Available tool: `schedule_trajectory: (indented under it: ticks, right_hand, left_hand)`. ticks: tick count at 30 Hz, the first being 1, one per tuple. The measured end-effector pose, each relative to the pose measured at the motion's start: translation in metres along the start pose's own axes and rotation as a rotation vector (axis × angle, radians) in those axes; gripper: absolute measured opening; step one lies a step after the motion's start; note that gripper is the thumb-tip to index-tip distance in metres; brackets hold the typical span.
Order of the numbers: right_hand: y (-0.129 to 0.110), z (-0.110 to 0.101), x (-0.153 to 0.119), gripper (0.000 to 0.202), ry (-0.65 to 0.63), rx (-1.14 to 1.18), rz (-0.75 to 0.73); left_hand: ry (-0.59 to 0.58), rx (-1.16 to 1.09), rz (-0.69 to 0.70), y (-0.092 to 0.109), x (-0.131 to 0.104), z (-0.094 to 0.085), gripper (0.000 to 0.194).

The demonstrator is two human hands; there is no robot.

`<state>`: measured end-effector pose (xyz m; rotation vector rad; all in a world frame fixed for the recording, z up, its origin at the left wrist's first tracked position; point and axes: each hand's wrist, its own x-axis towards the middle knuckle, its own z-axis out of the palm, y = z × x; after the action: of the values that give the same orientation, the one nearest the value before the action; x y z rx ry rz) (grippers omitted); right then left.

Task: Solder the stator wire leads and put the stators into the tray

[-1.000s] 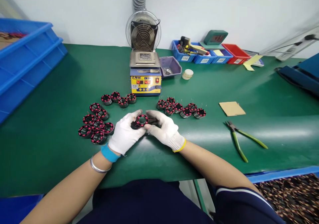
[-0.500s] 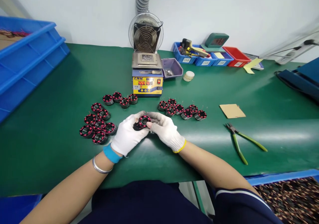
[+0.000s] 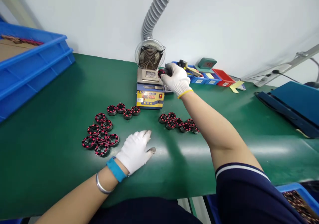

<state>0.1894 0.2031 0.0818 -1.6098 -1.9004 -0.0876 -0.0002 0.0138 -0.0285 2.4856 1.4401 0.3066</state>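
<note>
My right hand (image 3: 176,78), in a white glove with dirty fingertips, is closed on a small ring-shaped motor stator (image 3: 161,72) with black and pink windings. It holds the stator up beside the top plate of a blue and yellow heating unit (image 3: 150,99) with a lit red display. Over the green table, my gloved left hand (image 3: 134,152) is open with fingers apart and nothing in it. Just left of that hand stand several stators (image 3: 102,148) in a loose cluster. Another group of stators (image 3: 170,123) stands right of centre, partly hidden by my right forearm.
Behind the unit are a round fan guard (image 3: 150,58) and a grey duct hose (image 3: 157,13). Small blue bins (image 3: 199,80) and a red bin (image 3: 223,77) line the wall. Stacked blue crates (image 3: 37,68) stand left; a dark blue folder-like object (image 3: 294,101) lies right.
My right hand has carried the stator up and forward from between both hands to the heating unit. My left hand has let go and opened. The view has shifted; the pliers are out of sight.
</note>
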Motion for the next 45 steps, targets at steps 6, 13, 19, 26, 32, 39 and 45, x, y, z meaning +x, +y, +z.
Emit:
schedule_trajectory:
  ticks: [6,13,19,26,32,39,45]
  right_hand:
    - [-0.019,0.010,0.056,0.043,-0.059,-0.222,-0.013]
    - [-0.025,0.027,0.063,0.046,-0.088,-0.271,-0.047]
    - [-0.030,0.027,0.058,0.047,-0.142,-0.353,-0.054]
    - [-0.030,0.029,0.061,0.045,-0.150,-0.333,-0.035]
    - [-0.033,0.010,0.051,0.043,-0.069,-0.137,-0.004]
    - [-0.042,-0.005,-0.004,0.045,-0.136,0.395,0.117]
    - [-0.067,0.015,-0.084,0.061,-0.408,0.822,0.318]
  left_hand:
    - [-0.029,-0.006,0.006,-0.001,0.000,-0.001,0.053]
    - [-0.040,-0.005,0.010,-0.002,0.000,0.001,0.058]
    - [-0.059,0.006,0.002,0.000,0.000,-0.002,0.058]
    - [-0.064,0.007,0.004,-0.001,0.000,-0.002,0.058]
    - [-0.018,-0.050,-0.004,-0.002,0.000,-0.002,0.059]
    - [0.379,-0.345,-0.125,-0.007,0.003,0.006,0.079]
    - [0.611,-0.656,-0.169,-0.008,0.005,0.013,0.086]
